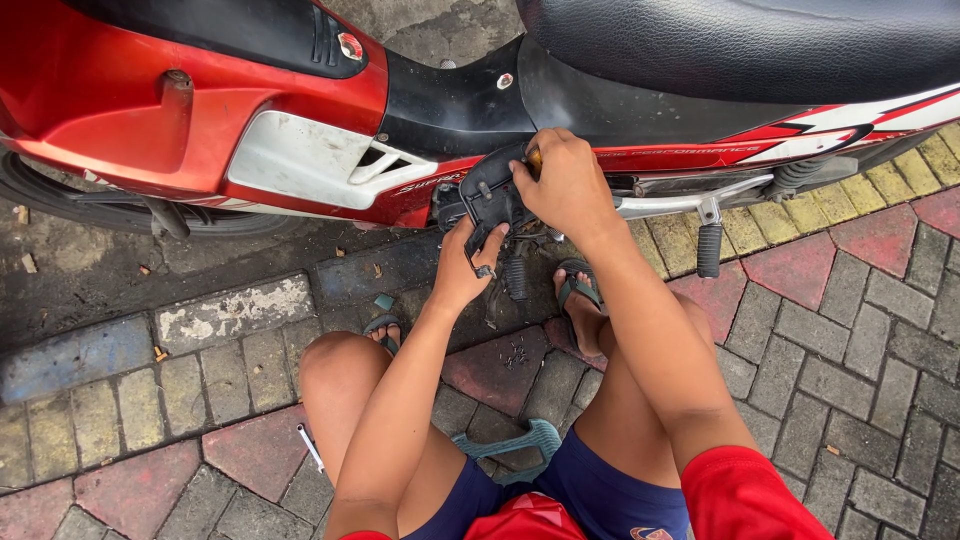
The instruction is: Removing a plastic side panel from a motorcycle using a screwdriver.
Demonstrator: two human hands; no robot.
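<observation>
Two bare hands, yours, work at the side of a red motorcycle parked beside you, and every place below is given relative to that motorcycle. Your task's thing is a black engine side cover, set low on the motorcycle's near side, just below the front edge of its black seat and just ahead of its rubber footpeg. Your left hand comes up from under the cover, fingers closed on its lower edge, touching it. Your right hand sits on the cover's upper right corner, curled tightly around something with a yellowish end, likely a tool handle; what it is exactly cannot be told. The cover looks like a moulded black panel, rounded, ribbed and dull, with grime on it. You should expect it to be stiff and fairly light, not fragile, but probably greasy and so a little slippery; its rim looks like the best place to hold it, one hand beneath and one at the top, as you have it now. You squat on red and grey paving bricks close against the motorcycle, knees wide apart, wearing green-strapped sandals. A cluster of small dark bits, perhaps screws, lies on a brick between your feet, near the cover. A small silver wrench lies on the bricks by your left knee, well away from the motorcycle.
</observation>
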